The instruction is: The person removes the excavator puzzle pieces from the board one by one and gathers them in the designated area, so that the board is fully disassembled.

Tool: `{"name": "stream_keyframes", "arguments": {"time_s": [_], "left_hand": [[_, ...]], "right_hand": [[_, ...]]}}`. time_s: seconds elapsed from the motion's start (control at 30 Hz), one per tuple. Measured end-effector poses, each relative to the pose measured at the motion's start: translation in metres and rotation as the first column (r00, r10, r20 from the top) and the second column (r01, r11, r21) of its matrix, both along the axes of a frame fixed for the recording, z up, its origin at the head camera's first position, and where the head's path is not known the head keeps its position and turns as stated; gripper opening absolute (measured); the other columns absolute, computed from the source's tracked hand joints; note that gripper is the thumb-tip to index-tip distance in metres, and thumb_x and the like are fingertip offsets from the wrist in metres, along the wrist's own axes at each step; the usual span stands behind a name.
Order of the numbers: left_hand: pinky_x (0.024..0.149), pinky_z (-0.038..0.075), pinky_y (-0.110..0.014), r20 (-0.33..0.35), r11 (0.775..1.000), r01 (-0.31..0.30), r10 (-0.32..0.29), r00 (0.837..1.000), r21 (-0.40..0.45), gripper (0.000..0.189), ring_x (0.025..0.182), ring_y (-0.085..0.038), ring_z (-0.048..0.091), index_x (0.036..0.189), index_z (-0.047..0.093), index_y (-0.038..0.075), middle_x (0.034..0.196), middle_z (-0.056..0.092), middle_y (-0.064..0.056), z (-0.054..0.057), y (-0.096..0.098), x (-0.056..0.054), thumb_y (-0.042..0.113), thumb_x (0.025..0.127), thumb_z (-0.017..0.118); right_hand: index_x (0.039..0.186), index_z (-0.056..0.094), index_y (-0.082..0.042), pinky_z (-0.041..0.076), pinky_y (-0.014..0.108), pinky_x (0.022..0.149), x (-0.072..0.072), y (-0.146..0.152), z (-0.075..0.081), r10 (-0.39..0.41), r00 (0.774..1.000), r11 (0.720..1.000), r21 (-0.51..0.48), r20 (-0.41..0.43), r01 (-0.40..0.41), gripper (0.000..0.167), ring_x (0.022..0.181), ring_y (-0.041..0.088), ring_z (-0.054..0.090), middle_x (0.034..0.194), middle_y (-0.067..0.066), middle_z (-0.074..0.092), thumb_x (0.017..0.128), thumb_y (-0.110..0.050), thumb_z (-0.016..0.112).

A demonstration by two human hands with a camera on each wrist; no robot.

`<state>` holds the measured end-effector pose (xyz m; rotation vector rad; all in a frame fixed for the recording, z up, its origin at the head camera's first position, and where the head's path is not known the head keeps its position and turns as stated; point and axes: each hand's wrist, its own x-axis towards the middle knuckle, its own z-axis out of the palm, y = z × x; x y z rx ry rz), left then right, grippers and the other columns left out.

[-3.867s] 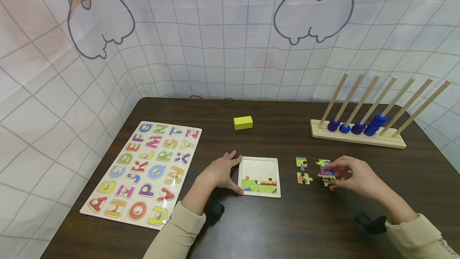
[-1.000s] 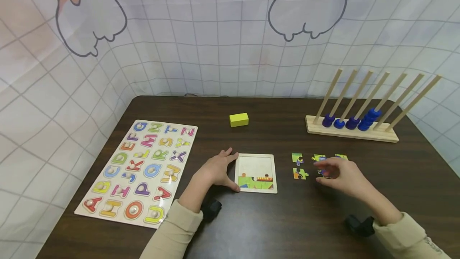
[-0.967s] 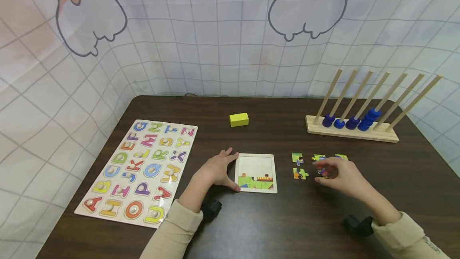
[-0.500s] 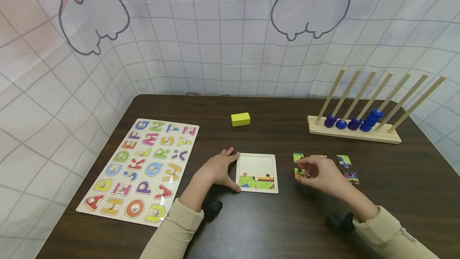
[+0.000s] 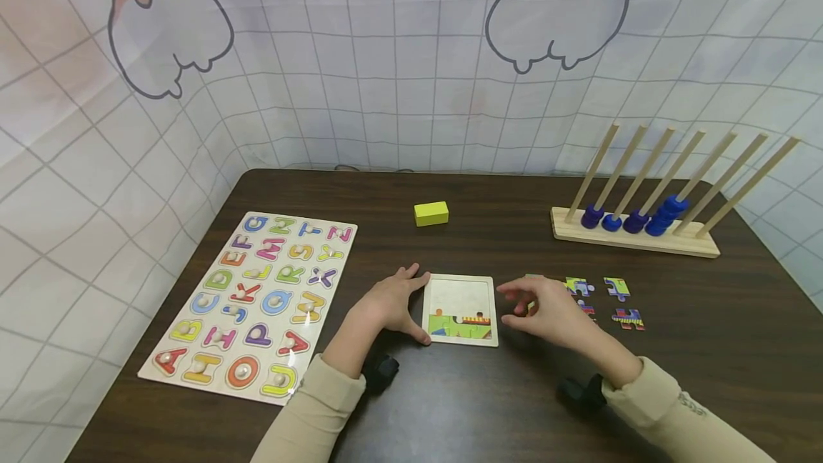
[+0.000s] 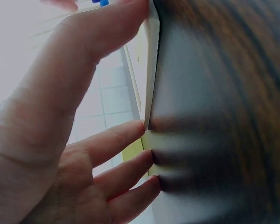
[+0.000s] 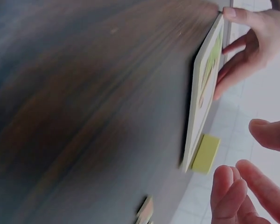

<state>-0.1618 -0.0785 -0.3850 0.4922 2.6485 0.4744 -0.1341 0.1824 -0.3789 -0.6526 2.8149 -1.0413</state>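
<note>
A square wooden puzzle tray lies flat on the table, its lower part filled with joined green picture pieces and its upper part bare. My left hand rests at the tray's left side with fingers spread, thumb at the near corner and index fingertip at the far one. Just right of the tray hovers my right hand, fingers loosely bent. Its thumb stands apart from the fingers in the right wrist view, with nothing between them. Loose jigsaw pieces lie beyond it, including a yellow-green piece and a striped piece; others are partly hidden.
An alphabet peg board lies at the left. A yellow block sits behind the tray. At the back right stands a wooden rack with tall pegs and blue beads. A patterned cloth hangs behind the table.
My right hand has moved left from over the loose pieces to beside the tray, uncovering pieces on the right. My left hand has stayed at the tray's edge; the tray's filling looks the same.
</note>
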Motion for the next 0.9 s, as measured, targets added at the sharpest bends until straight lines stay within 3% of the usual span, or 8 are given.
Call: {"name": "stream_keyframes", "arguments": {"time_s": [0.6,0.9], "left_hand": [[0.104,0.028,-0.047,0.011,1.0,-0.008,0.008,1.0,-0.011,0.104,0.136,-0.027,0.02,0.142,0.034,0.017,0.15,0.022,-0.006,-0.002,0.001,-0.002,0.043,0.056,0.085],[0.103,0.029,-0.048,0.002,1.0,0.0,0.0,1.0,-0.003,0.104,0.136,-0.029,0.021,0.142,0.035,0.016,0.15,0.022,-0.008,-0.001,0.001,-0.002,0.044,0.055,0.085]], "right_hand": [[0.104,0.065,0.001,0.047,0.019,0.055,-0.005,-0.046,-0.004,0.153,0.986,0.988,-0.03,0.062,-0.151,0.037,0.063,0.012,0.057,0.085,0.008,0.062,0.071,-0.012,0.077],[0.104,0.065,0.003,0.047,0.019,0.056,-0.008,-0.066,-0.007,0.183,0.978,0.983,-0.019,0.098,-0.182,0.037,0.06,0.007,0.054,0.082,0.006,0.061,0.07,-0.007,0.077]]}}
